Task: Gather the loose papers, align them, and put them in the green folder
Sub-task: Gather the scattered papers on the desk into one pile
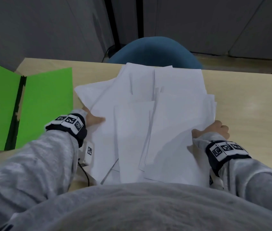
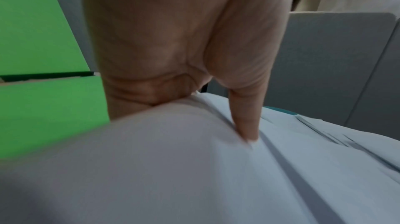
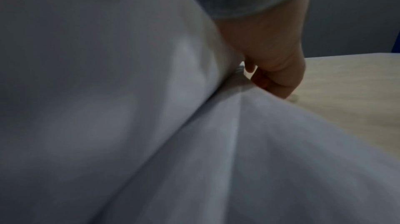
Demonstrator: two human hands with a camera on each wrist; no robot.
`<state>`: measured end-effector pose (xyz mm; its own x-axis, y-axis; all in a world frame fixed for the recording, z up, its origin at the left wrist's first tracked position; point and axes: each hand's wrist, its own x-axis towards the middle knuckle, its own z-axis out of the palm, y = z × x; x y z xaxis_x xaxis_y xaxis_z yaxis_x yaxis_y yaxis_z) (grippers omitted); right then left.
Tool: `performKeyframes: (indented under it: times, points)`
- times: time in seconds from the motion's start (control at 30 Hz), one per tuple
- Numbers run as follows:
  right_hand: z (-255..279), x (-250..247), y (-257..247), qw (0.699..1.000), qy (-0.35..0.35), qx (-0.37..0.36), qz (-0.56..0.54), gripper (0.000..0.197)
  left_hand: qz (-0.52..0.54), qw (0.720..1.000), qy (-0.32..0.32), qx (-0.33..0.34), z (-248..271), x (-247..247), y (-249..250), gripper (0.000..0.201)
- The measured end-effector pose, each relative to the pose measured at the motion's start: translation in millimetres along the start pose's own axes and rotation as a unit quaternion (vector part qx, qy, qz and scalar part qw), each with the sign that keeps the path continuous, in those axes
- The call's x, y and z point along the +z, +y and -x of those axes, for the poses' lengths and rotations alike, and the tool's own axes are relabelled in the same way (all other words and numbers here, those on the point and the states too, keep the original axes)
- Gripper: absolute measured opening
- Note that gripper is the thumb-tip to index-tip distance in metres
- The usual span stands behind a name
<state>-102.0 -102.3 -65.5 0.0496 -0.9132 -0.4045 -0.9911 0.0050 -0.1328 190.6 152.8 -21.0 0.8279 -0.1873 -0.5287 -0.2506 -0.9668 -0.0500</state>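
Several loose white papers (image 1: 148, 114) lie in an untidy overlapping pile in the middle of the table. My left hand (image 1: 93, 120) holds the pile's left edge, thumb (image 2: 244, 121) on top of the papers (image 2: 194, 167) and the other fingers hidden beneath. My right hand (image 1: 215, 130) grips the right edge with curled fingers (image 3: 279, 87), the sheets (image 3: 173, 125) bowed up against the wrist. The green folder (image 1: 23, 105) lies open on the table's left side, seen close in the left wrist view as green folder (image 2: 43, 108).
A light wooden table (image 1: 248, 105) carries everything. A blue chair (image 1: 155, 52) stands behind its far edge, in front of grey cabinet doors (image 1: 48, 22). A thin black cable (image 1: 86, 174) runs by my left wrist near the front edge.
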Motion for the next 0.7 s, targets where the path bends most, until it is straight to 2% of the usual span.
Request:
performKeyframes:
  times: [0.07, 0.17, 0.27, 0.37, 0.43, 0.5, 0.57, 0.63, 0.7]
  points:
    - [1.7, -7.7, -5.3, 0.999, -0.03, 0.003, -0.039, 0.066, -0.051, 0.998, -0.03, 0.016, -1.0, 8.2, 1.6, 0.089]
    - [-3.6, -11.5, -9.1, 0.99, -0.131, -0.053, -0.008, 0.037, -0.045, 0.998, -0.039, 0.023, -2.5, 13.2, 4.9, 0.077]
    - [1.5, -15.4, -11.4, 0.988, -0.121, -0.09, 0.031, 0.03, -0.011, 1.0, 0.011, -0.008, -9.4, 4.6, -2.0, 0.065]
    - [10.6, -18.8, -11.7, 0.984, -0.117, -0.098, 0.092, 0.029, 0.021, 0.997, 0.041, -0.064, -18.2, -6.4, -19.7, 0.07]
    - [5.8, -13.9, -11.7, 0.985, -0.103, -0.091, 0.1, 0.033, 0.024, 0.995, 0.074, -0.065, -19.3, -11.6, -28.7, 0.069]
    - [2.3, -12.5, -12.4, 0.989, -0.093, -0.087, 0.07, 0.046, 0.04, 0.99, 0.133, -0.029, -19.0, -13.1, -31.8, 0.059]
    - [2.8, -13.1, -12.4, 0.984, -0.13, -0.079, 0.088, 0.055, 0.098, 0.981, 0.169, 0.019, -15.5, -11.9, -30.5, 0.05]
    - [5.4, -14.3, -11.1, 0.975, -0.152, -0.096, 0.127, 0.055, 0.217, 0.96, 0.162, 0.069, -15.8, -9.3, -29.5, 0.036]
    - [3.1, -12.3, -11.9, 0.973, -0.151, -0.102, 0.139, 0.051, 0.337, 0.926, 0.133, 0.111, -12.7, -9.4, -24.5, 0.023]
